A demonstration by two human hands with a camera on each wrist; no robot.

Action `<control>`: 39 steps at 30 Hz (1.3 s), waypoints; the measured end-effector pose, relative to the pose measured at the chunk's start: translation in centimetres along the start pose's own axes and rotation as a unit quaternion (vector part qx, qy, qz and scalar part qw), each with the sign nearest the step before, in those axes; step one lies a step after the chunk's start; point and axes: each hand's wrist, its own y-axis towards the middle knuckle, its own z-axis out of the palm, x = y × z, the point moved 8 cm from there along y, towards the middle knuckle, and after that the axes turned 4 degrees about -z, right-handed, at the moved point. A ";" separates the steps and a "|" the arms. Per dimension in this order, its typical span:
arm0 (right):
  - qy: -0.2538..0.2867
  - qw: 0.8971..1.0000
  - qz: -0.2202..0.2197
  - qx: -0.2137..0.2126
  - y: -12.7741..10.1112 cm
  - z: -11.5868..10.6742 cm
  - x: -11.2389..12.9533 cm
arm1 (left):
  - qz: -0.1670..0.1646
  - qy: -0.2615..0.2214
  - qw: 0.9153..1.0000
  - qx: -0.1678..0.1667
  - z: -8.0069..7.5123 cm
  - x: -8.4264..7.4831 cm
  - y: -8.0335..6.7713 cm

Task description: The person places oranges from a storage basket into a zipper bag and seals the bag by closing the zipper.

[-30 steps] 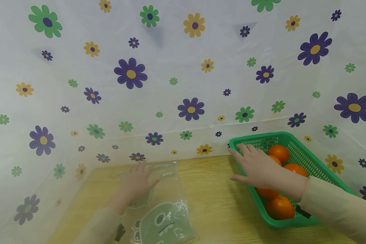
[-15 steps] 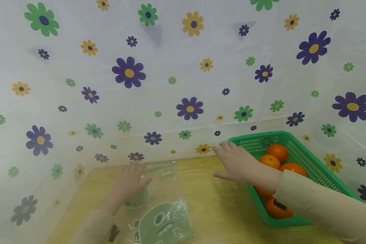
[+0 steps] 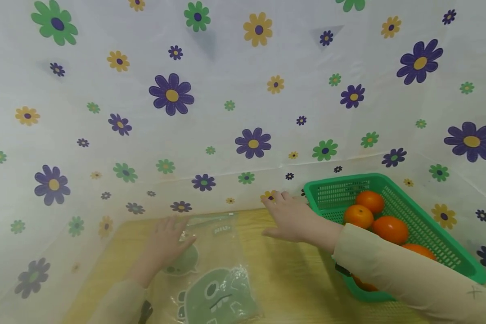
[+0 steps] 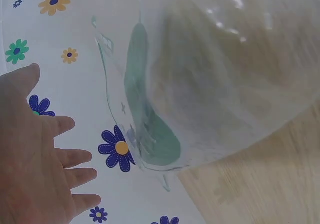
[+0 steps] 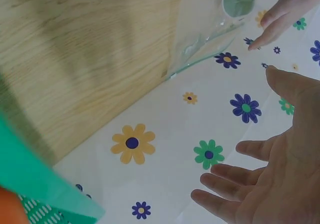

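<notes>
A clear zip bag (image 3: 214, 292) printed with a green cartoon monster lies on the wooden table (image 3: 275, 270). My left hand (image 3: 162, 243) hovers over its upper left side with fingers spread, holding nothing. In the left wrist view the bag (image 4: 200, 84) bulges beside that hand. My right hand (image 3: 289, 216), also with fingers extended and nothing in it, is above the table between the bag and a green plastic basket (image 3: 433, 216). Several oranges (image 3: 390, 229) sit in the basket, some partly hidden by my right sleeve (image 3: 389, 265).
A white sheet (image 3: 227, 135) with purple, green and yellow flowers hangs behind the table and at both sides. The zipper edge of the bag points toward the back sheet. The basket stands near the right side, its rim raised above the table.
My right hand has moved left, from over the basket to the gap between basket and bag, uncovering more oranges. My left hand has drifted slightly left.
</notes>
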 end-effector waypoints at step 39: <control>0.042 0.998 0.036 0.038 5.6 7.9 2.6 | -0.017 0.017 1.000 -0.014 2.8 5.8 -2.8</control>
